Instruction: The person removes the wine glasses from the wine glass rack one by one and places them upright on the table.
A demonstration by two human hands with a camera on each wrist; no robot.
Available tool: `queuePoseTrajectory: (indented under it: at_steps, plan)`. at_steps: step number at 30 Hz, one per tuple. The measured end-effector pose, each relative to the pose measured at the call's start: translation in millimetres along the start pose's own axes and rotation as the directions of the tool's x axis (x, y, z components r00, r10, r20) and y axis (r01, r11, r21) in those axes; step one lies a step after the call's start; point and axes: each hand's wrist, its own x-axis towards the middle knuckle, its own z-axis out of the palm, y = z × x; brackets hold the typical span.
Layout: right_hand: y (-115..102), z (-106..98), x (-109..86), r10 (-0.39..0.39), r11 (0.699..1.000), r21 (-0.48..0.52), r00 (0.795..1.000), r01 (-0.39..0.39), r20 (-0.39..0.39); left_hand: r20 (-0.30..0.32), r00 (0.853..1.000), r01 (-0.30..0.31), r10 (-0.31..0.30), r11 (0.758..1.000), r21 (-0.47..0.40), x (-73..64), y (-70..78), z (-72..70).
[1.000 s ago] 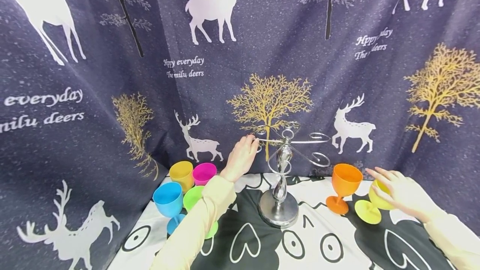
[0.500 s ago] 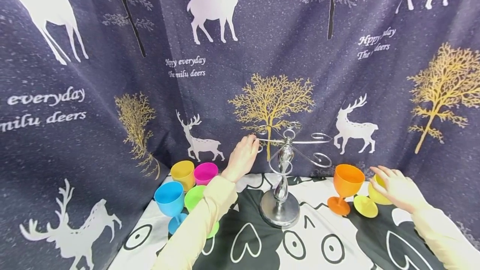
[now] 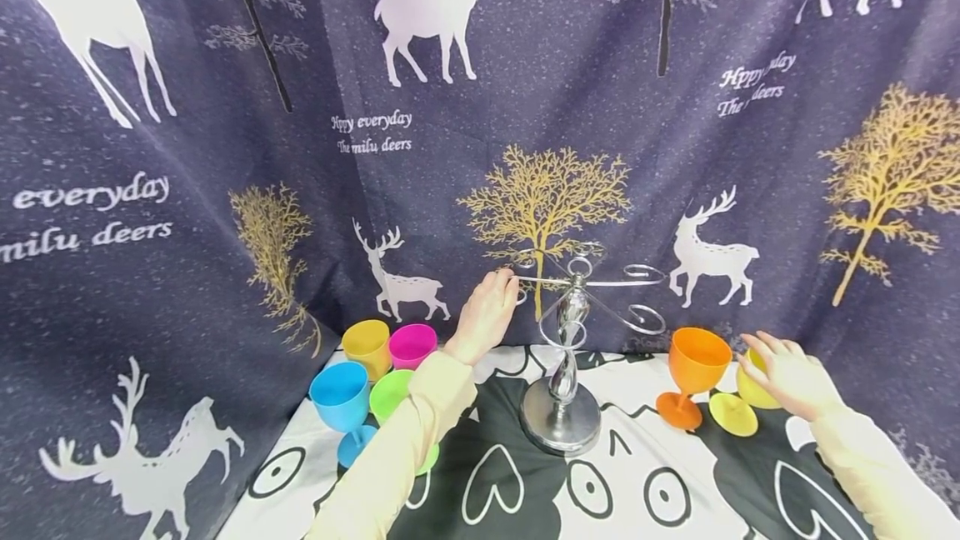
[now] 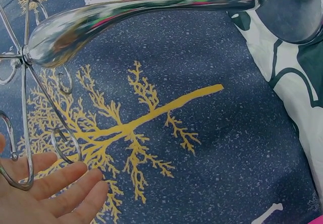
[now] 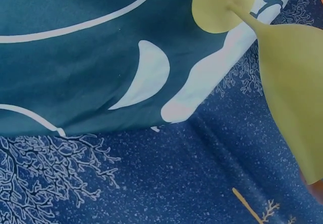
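Observation:
A chrome stand with curled wire arms [image 3: 561,415] stands upright on the cloth. My left hand [image 3: 486,315] is at the end of its left arm; in the left wrist view the wire hook [image 4: 24,183] passes between thumb and fingers, and the other fingers [image 4: 75,196] lie loosely extended. The thumb is mostly cut off. At the right, my right hand [image 3: 791,377] holds a yellow plastic goblet [image 3: 753,390] by its bowl, which is tilted with its round foot [image 3: 733,413] toward the orange goblet [image 3: 697,361]. In the right wrist view only a sliver of hand shows beside the goblet [image 5: 295,88].
Left of the stand are a blue goblet [image 3: 341,398], a green goblet [image 3: 390,394], a dark yellow cup [image 3: 367,347] and a magenta cup [image 3: 412,346]. My left sleeve partly covers the green one. A deer-print curtain [image 3: 562,107] hangs close behind.
My right hand has shifted slightly with the yellow goblet, whose foot now sits a little higher and more turned toward the camera. The left hand stays at the stand's arm.

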Motion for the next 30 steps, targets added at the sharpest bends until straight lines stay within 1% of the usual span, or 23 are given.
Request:
queuePoseTrajectory:
  at_steps: [4, 6, 11, 12, 14, 17, 18, 20, 21, 23, 24, 26, 28, 30]
  plan:
    - [-1.4, 2.6, 4.1, -0.02, 1.0, -0.009, 1.0, 0.02, 0.014, 0.002, 1.0, -0.001, 0.001, 1.0, 0.003, 0.0, -0.5, -0.4]
    - [-2.1, 3.7, 5.5, -0.03, 1.0, -0.006, 0.999, 0.031, 0.034, 0.006, 1.0, -0.006, 0.006, 1.0, 0.004, 0.0, -0.9, -0.2]
    - [-3.0, 8.3, 12.4, 0.003, 0.998, 0.065, 0.997, -0.008, 0.075, 0.003, 1.0, 0.005, -0.005, 1.0, 0.003, -0.6, -1.2, -1.1]
    - [-1.8, 9.8, 13.8, -0.029, 0.999, 0.04, 0.997, 0.026, 0.067, 0.003, 1.0, 0.008, -0.008, 1.0, 0.002, -0.5, -0.9, -1.2]
    - [0.6, 11.7, 16.1, -0.069, 0.998, 0.001, 0.996, 0.069, 0.055, 0.004, 1.0, 0.008, -0.008, 1.0, -0.002, -0.3, -0.5, -1.5]
    - [3.7, 12.3, 18.5, -0.175, 0.978, -0.112, 0.984, 0.178, 0.037, 0.002, 1.0, 0.001, -0.001, 1.0, 0.0, 0.1, 0.2, -1.8]
    - [4.2, 12.1, 19.4, -0.197, 0.971, -0.134, 0.98, 0.2, 0.037, 0.0, 1.0, 0.002, -0.002, 1.0, 0.002, 0.1, 0.3, -1.9]
    - [3.4, 10.4, 21.2, -0.196, 0.97, -0.132, 0.979, 0.203, 0.058, -0.003, 1.0, 0.003, -0.003, 1.0, 0.005, 0.2, 0.4, -2.2]
    - [3.0, 9.5, 21.9, -0.191, 0.972, -0.127, 0.979, 0.198, 0.068, -0.003, 1.0, 0.002, -0.002, 1.0, 0.005, 0.4, 0.4, -2.5]
    - [2.4, 8.2, 22.4, -0.154, 0.982, -0.097, 0.982, 0.164, 0.106, 0.0, 1.0, 0.003, -0.003, 1.0, 0.004, 0.6, 0.6, -2.6]
    - [2.2, 7.8, 22.9, -0.124, 0.989, -0.063, 0.984, 0.132, 0.125, 0.002, 1.0, 0.002, -0.002, 1.0, 0.003, 0.7, 0.6, -2.6]
    - [1.5, 7.3, 24.3, -0.04, 0.999, 0.026, 0.987, 0.036, 0.156, 0.007, 1.0, 0.005, -0.005, 1.0, 0.002, 0.7, 0.9, -2.6]
    - [1.1, 7.4, 25.8, 0.037, 0.993, 0.102, 0.983, -0.055, 0.178, 0.014, 1.0, 0.011, -0.011, 1.0, 0.003, 0.3, 1.0, -2.4]
    - [0.0, 7.5, 27.3, 0.096, 0.978, 0.169, 0.98, -0.126, 0.175, 0.028, 0.999, 0.02, -0.021, 1.0, 0.008, 0.0, 0.9, -2.7]
